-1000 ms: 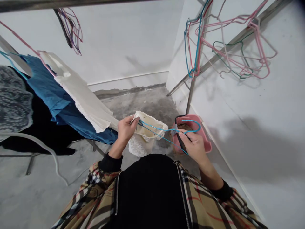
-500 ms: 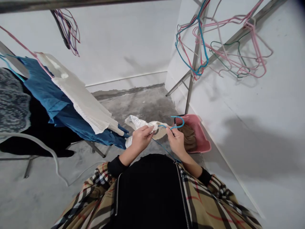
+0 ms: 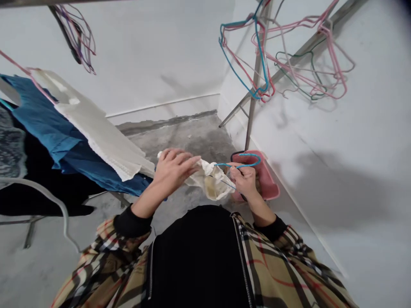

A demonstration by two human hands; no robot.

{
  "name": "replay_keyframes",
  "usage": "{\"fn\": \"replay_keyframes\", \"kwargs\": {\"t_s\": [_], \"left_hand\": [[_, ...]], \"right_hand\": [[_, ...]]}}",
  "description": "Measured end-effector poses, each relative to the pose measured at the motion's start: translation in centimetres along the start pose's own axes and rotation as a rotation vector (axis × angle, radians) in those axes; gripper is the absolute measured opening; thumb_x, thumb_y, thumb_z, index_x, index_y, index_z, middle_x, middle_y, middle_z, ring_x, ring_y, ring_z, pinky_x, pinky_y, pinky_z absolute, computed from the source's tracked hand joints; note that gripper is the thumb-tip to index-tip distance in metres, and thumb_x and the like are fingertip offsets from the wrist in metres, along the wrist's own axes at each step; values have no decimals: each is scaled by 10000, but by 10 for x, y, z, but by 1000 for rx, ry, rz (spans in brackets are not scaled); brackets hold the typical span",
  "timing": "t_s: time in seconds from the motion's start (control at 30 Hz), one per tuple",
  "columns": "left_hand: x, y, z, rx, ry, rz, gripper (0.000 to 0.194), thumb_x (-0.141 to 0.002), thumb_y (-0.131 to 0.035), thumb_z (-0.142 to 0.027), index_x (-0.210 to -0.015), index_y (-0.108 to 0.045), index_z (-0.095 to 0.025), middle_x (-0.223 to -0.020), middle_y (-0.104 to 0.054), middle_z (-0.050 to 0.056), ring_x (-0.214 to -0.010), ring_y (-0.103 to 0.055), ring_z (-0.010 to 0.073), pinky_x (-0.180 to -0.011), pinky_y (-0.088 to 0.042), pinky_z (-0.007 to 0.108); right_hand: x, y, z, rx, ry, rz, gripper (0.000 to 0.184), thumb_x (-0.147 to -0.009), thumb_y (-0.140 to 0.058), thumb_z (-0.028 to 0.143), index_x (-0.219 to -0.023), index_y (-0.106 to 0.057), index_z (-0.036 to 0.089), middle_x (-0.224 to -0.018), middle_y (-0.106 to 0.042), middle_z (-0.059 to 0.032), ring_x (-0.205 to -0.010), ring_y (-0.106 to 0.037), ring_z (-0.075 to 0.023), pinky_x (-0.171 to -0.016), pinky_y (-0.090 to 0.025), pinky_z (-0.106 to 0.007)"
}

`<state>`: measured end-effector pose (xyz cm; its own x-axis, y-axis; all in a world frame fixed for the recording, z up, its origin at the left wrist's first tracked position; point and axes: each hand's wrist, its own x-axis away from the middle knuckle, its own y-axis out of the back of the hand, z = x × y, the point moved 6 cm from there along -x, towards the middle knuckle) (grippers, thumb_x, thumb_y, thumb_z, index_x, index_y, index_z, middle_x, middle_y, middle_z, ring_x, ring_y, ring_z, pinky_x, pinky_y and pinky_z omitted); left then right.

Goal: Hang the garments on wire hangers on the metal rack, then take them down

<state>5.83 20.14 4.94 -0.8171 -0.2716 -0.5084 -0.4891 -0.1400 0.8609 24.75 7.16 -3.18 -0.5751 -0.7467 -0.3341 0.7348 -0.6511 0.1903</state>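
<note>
My right hand (image 3: 244, 177) is closed around the neck of a blue clothes hanger (image 3: 250, 164), whose hook curves out to the right. A white garment (image 3: 214, 184), bunched up, hangs on the hanger's arm, and part of the thin wire shows at its opening. My left hand (image 3: 175, 169) lies over the garment's left part with the fingers stretched out and slightly apart. Its thumb is hidden beneath. A bit of white cloth peeks out past the left knuckles.
A pink basket (image 3: 271, 184) stands on the floor behind my right hand. White (image 3: 93, 124) and blue (image 3: 41, 115) clothes hang at the left. Several hangers (image 3: 308, 64) hang from a metal rack (image 3: 253, 98) at the upper right. A grey hose-like tube (image 3: 54, 196) curves at the lower left.
My left hand has let go of its pinch near the hanger's neck and moved left, fingers now stretched over the garment. My right hand with the hanger has shifted slightly right. The view has shifted.
</note>
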Motion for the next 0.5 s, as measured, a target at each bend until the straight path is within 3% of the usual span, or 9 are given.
{"fn": "replay_keyframes", "kwargs": {"t_s": [0.07, 0.13, 0.2, 0.3, 0.4, 0.5], "left_hand": [[-5, -3, -1, 4, -57, 125, 258, -949, -500, -412, -1081, -701, -320, -816, -697, 28, -746, -592, 165, -722, -362, 316], [-6, -3, -4, -3, -72, 175, 263, -966, -471, -393, -1044, -712, -320, -716, -656, 10, -645, -554, 144, -618, -302, 306], [-6, 2, -6, -27, -60, 139, 252, -965, -478, -381, -1042, -712, -331, -690, -636, 3, -628, -536, 144, -591, -266, 312], [-3, 15, -2, -68, 27, 23, 222, -951, -515, -359, -1045, -715, -346, -682, -625, 2, -618, -505, 147, -598, -252, 317], [0, 30, 8, -86, 122, -80, 188, -929, -559, -356, -1012, -729, -356, -656, -600, 2, -602, -470, 147, -600, -231, 320], [0, 41, 14, -93, 143, -154, 160, -911, -597, -345, -992, -733, -365, -646, -601, -7, -578, -432, 139, -595, -209, 317]], "right_hand": [[-7, 5, 8, 43, 21, 12, 366, -862, -581, 505, -830, -744, 178, -526, -527, 27, -465, -440, -97, -470, -365, -235], [-12, 12, 15, 82, 50, -31, 329, -870, -579, 480, -860, -731, 188, -611, -584, 14, -537, -498, -111, -526, -415, -241], [-11, 22, 18, 112, 119, -127, 273, -866, -594, 445, -933, -704, 204, -799, -650, -19, -719, -583, -147, -674, -485, -272], [9, 40, 8, 171, 189, -367, 204, -860, -608, 376, -971, -646, 209, -967, -616, -51, -903, -576, -176, -819, -480, -318], [42, 47, -32, 162, 16, -519, 193, -879, -550, 387, -850, -572, 198, -833, -533, -19, -787, -523, -155, -766, -455, -313], [62, 30, -76, 85, -217, -431, 274, -853, -538, 463, -781, -523, 198, -735, -477, 10, -688, -474, -140, -703, -439, -305]]}}
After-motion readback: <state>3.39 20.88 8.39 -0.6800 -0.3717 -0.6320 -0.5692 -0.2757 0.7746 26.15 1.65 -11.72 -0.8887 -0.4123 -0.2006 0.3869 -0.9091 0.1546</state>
